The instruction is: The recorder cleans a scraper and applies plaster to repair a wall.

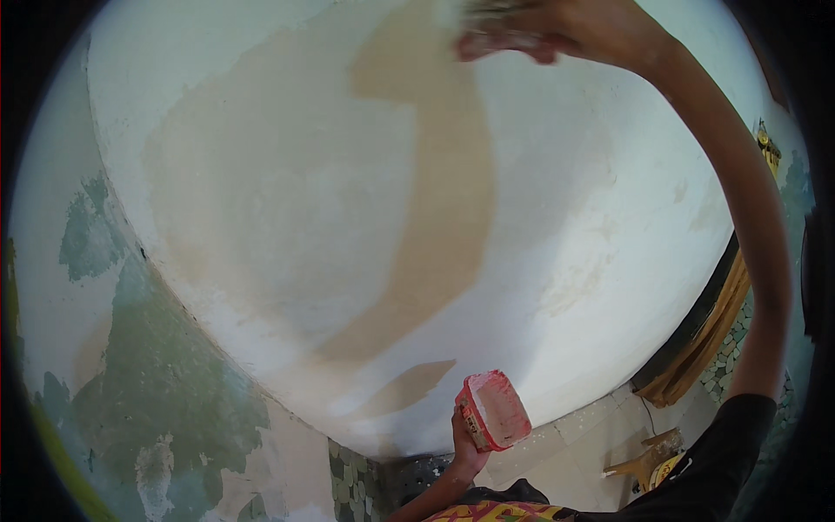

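My left hand (466,444) grips the side of a red plastic tub (496,409) low in the head view. Whitish paste coats the inside of this tub, and smears mark its rim. High on the pale wall (287,165), my right hand (544,26) is raised at the end of a long, bent arm. Its fingers are closed and blurred around something reddish with white smears, which I cannot make out. Beside that hand, a tan band (444,174) runs down the wall and curves to the lower left. A smaller tan patch (409,387) lies below it.
On the left, an adjoining wall (165,365) has patchy green and white paint. Brown wooden-looking boards (696,348) lean at the right. A small wooden stool (644,461) and part of a yellow container (665,470) stand on the tiled floor (565,461).
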The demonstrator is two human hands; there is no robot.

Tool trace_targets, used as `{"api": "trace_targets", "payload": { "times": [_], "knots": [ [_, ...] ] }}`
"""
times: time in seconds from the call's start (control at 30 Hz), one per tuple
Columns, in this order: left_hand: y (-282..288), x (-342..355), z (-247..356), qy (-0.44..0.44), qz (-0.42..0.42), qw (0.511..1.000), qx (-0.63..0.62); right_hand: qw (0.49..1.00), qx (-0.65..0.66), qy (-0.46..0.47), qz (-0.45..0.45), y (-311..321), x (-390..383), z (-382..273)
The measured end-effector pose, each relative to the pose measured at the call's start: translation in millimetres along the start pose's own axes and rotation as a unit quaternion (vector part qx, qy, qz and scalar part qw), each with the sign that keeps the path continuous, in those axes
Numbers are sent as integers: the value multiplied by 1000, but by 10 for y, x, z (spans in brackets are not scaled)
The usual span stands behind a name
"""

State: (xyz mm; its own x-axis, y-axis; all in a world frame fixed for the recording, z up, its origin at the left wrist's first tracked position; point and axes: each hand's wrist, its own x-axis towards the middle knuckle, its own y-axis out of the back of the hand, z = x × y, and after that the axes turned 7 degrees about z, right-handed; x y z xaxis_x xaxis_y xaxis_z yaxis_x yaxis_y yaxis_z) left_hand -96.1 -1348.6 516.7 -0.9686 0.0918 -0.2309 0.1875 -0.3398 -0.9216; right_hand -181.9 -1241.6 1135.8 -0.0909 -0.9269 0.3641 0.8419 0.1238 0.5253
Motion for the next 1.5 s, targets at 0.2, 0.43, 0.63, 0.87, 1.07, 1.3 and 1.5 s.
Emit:
{"api": "trace_targets", "payload": {
  "times": [0.2,0.43,0.63,0.87,1.07,1.3,1.5],
  "knots": [
    [21,21,29,20,-14,1000,18,961,-99,214,147,-428,850,-139],
    [-182,-45,141,47,16,996,68,984,-91,127,83,-612,61,239],
    [-64,76,113,29,-18,998,48,991,-115,62,10,-412,-586,435],
    [-117,-49,93,5,-6,998,58,957,53,-252,134,14,12,-97],
    [-95,-113,16,-17,-15,999,44,971,-66,-19,228,-216,149,21],
    [-187,-170,43,-46,7,998,42,992,-51,-78,85,-763,119,-588],
    [-281,-221,27,-13,14,998,64,965,-73,-141,208,-595,309,-149]
  ]
}}
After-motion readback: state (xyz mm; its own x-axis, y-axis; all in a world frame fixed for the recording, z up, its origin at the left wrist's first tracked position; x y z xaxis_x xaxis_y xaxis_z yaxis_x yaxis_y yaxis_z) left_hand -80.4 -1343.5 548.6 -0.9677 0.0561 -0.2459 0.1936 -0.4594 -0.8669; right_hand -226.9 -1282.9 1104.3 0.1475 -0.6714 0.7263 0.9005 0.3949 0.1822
